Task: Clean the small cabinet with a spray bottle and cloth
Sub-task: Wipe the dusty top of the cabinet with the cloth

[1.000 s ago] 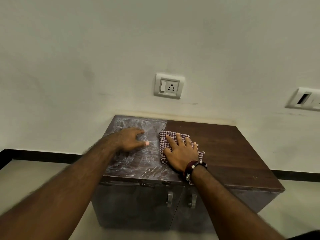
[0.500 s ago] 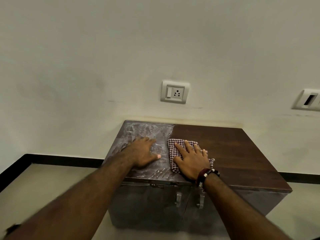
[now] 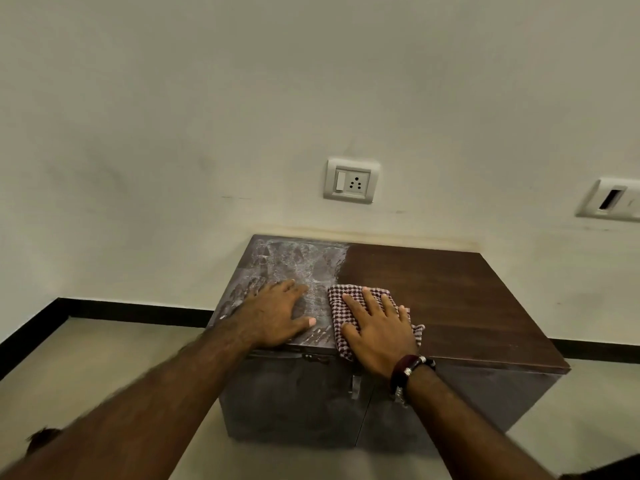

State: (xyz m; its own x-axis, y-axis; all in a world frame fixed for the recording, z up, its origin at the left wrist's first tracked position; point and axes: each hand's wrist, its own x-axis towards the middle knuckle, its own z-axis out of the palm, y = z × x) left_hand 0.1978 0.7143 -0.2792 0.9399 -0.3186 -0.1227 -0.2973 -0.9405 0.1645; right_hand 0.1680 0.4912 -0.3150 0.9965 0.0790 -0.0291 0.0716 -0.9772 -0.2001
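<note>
A small dark wooden cabinet [image 3: 450,306] stands against the wall. The left part of its top is dusty and smeared white; the right part is clean brown wood. My left hand [image 3: 277,315] rests flat on the dusty part near the front edge. My right hand [image 3: 379,332] presses flat on a red-and-white checked cloth [image 3: 337,299] near the front edge, at the border between dusty and clean. A dark bracelet sits on my right wrist. No spray bottle is in view.
A white switch and socket plate [image 3: 350,180] is on the wall above the cabinet, and another white plate [image 3: 611,199] sits at the right edge. Two metal handles [image 3: 356,385] hang on the cabinet's front doors. Pale floor lies around it, with a black skirting [image 3: 131,310].
The cloth under my right hand has slid toward the front edge of the cabinet top. My left hand has also drawn back toward the front edge. The camera has shifted a little.
</note>
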